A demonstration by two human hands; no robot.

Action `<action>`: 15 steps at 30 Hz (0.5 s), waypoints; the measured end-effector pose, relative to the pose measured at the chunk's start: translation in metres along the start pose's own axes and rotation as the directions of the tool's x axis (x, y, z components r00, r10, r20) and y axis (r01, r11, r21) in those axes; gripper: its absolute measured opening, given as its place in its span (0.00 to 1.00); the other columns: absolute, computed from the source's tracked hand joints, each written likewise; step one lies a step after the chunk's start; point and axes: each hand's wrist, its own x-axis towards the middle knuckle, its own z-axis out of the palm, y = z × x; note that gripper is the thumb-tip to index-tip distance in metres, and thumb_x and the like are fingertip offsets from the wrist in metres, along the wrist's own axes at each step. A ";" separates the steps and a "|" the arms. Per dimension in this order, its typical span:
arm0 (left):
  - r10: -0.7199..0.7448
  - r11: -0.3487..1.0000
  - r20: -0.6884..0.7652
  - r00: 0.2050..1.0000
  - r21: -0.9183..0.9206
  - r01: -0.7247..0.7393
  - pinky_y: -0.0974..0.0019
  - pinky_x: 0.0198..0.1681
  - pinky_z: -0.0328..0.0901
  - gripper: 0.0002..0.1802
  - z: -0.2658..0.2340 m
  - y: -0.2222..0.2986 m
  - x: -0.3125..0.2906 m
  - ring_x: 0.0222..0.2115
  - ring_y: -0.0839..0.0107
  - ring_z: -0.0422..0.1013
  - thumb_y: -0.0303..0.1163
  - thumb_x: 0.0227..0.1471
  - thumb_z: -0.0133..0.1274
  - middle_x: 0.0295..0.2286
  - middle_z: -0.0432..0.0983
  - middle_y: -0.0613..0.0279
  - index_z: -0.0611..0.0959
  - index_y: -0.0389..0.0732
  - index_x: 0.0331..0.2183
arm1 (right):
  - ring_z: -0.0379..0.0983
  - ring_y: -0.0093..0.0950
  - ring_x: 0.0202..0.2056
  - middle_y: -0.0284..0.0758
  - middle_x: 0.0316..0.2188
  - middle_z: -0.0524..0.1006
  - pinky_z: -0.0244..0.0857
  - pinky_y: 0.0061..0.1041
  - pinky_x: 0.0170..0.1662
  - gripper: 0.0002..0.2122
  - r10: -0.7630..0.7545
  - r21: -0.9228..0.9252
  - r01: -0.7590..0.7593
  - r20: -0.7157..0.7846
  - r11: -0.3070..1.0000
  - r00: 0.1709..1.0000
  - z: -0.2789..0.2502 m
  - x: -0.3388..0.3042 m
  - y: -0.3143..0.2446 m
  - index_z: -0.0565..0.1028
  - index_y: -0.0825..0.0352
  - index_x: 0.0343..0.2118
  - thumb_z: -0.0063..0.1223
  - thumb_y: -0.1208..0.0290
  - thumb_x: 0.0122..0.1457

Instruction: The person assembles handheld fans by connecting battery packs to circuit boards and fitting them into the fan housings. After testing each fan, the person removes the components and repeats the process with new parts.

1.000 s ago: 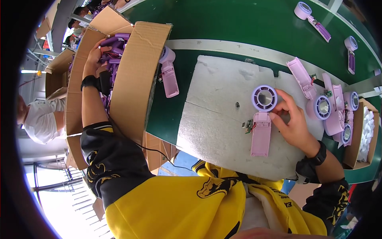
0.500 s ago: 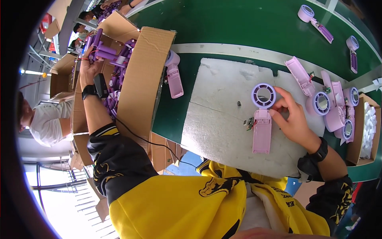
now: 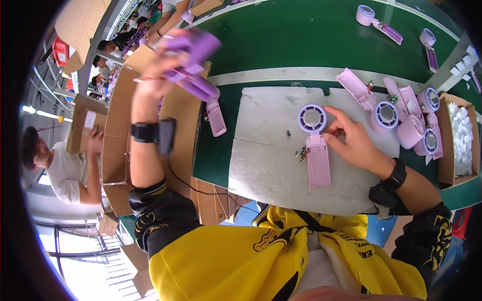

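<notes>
My left hand (image 3: 155,75), smeared by motion, is closed around several purple battery cells (image 3: 201,52) with thin red wires, above the edge of a cardboard box (image 3: 178,123). On the white foam board (image 3: 263,155) lies a pink and lilac handheld fan (image 3: 318,165). Its handle is uncovered, and a small green circuit board (image 3: 302,153) hangs out at the side. My right hand (image 3: 356,145) grips the fan's right side, with the index finger by the round head and the thumb near the neck.
More opened fans (image 3: 386,116) lie in a cluster right of the foam, beside a small box of white pieces (image 3: 459,140). One pink fan part (image 3: 216,118) rests by the big box. Two fans (image 3: 384,30) lie on the far green surface (image 3: 281,37). A co-worker (image 3: 70,165) is at the left.
My left hand has risen out of the cardboard box and moved right with the purple battery cells. My right hand stays at the fan. The whole view has shifted slightly.
</notes>
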 end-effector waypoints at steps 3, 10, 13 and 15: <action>-0.281 0.960 0.112 0.953 0.042 0.278 0.66 0.32 0.74 0.29 0.049 -0.046 0.000 0.33 0.68 0.75 0.25 0.43 0.64 0.40 0.74 0.60 0.73 0.45 0.49 | 0.75 0.27 0.30 0.35 0.28 0.77 0.70 0.25 0.36 0.28 -0.022 0.008 0.022 0.017 1.000 1.000 0.003 0.002 -0.001 0.61 0.67 0.60 0.56 0.79 0.56; -0.349 0.873 0.260 0.900 0.439 0.211 0.65 0.42 0.69 0.28 0.065 -0.090 -0.005 0.39 0.69 0.74 0.30 0.42 0.68 0.36 0.75 0.67 0.77 0.42 0.46 | 0.76 0.29 0.30 0.37 0.28 0.77 0.71 0.26 0.36 0.28 -0.020 0.027 0.019 0.034 0.999 0.999 0.003 0.004 -0.004 0.61 0.67 0.60 0.57 0.78 0.56; -0.490 0.684 0.122 0.863 0.667 0.294 0.66 0.47 0.66 0.24 0.070 -0.089 -0.004 0.42 0.66 0.73 0.35 0.40 0.69 0.38 0.76 0.61 0.81 0.40 0.42 | 0.76 0.29 0.29 0.37 0.28 0.77 0.71 0.27 0.35 0.28 -0.019 0.014 0.019 0.031 1.000 0.999 0.003 0.005 -0.004 0.62 0.67 0.60 0.57 0.78 0.56; -0.457 0.646 0.118 0.882 0.725 0.238 0.66 0.47 0.66 0.23 0.072 -0.087 -0.006 0.42 0.64 0.73 0.36 0.40 0.69 0.38 0.77 0.59 0.83 0.40 0.40 | 0.76 0.30 0.29 0.37 0.28 0.77 0.71 0.27 0.35 0.28 -0.033 0.004 0.033 0.024 0.999 0.999 0.004 0.005 -0.005 0.62 0.67 0.60 0.57 0.78 0.56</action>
